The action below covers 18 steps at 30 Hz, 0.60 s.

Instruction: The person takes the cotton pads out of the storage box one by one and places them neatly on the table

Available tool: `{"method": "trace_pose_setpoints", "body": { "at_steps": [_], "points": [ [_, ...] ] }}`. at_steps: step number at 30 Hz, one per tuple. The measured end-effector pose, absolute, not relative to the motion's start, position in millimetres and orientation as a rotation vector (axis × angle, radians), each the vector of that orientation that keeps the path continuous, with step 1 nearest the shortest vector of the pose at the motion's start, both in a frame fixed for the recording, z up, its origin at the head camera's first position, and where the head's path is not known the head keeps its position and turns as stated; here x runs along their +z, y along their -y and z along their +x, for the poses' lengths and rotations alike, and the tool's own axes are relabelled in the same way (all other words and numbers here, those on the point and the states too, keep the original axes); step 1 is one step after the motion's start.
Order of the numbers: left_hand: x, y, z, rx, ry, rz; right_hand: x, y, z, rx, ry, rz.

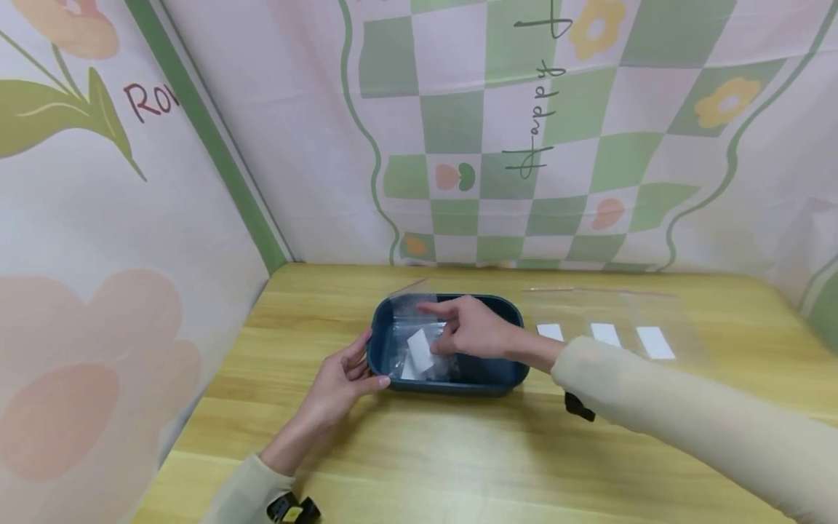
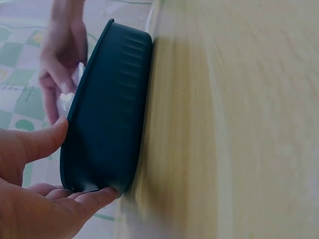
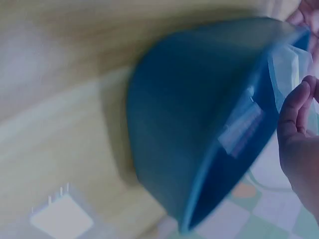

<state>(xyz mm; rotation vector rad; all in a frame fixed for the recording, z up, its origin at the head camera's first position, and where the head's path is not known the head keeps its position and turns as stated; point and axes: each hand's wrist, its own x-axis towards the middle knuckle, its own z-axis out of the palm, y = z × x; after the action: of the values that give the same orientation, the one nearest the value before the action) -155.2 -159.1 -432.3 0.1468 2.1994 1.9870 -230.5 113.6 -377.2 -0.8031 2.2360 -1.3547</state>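
A dark blue-green plastic tub [image 1: 458, 389] stands on the wooden table. My left hand [image 1: 337, 382] grips its left end; in the left wrist view the thumb lies at the rim and the fingers rest against the tub's outer wall [image 2: 109, 104]. Over the tub's opening, my right hand [image 1: 474, 327] pinches a clear plastic bag [image 3: 286, 69] with a white label [image 1: 421, 349] between thumb and finger, its index finger stretched out in the head view. Another white label shows beneath that one. In the right wrist view, a clear piece of plastic [image 3: 241, 129] lies inside the tub.
Right of the tub, three clear bags with white labels [image 1: 605, 335] lie side by side on the table [image 1: 419, 451], partly behind my right sleeve [image 1: 655, 400]. A patterned cloth [image 1: 452, 124] hangs along the table's back edge, another at the left.
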Motion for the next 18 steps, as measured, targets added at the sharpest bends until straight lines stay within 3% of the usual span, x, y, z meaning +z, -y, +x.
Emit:
{"method": "trace_pose_setpoints", "body": {
  "at_steps": [8, 18],
  "points": [
    [-431.8, 157.8, -155.4, 1.995, -2.211, 0.136, -343.8, -152.1, -222.7, -1.457, -2.218, -0.819],
    [-433.2, 156.8, -154.9, 2.009, -2.204, 0.152, -321.1, -219.1, -183.4, -1.489, -2.309, -0.764]
  ]
}}
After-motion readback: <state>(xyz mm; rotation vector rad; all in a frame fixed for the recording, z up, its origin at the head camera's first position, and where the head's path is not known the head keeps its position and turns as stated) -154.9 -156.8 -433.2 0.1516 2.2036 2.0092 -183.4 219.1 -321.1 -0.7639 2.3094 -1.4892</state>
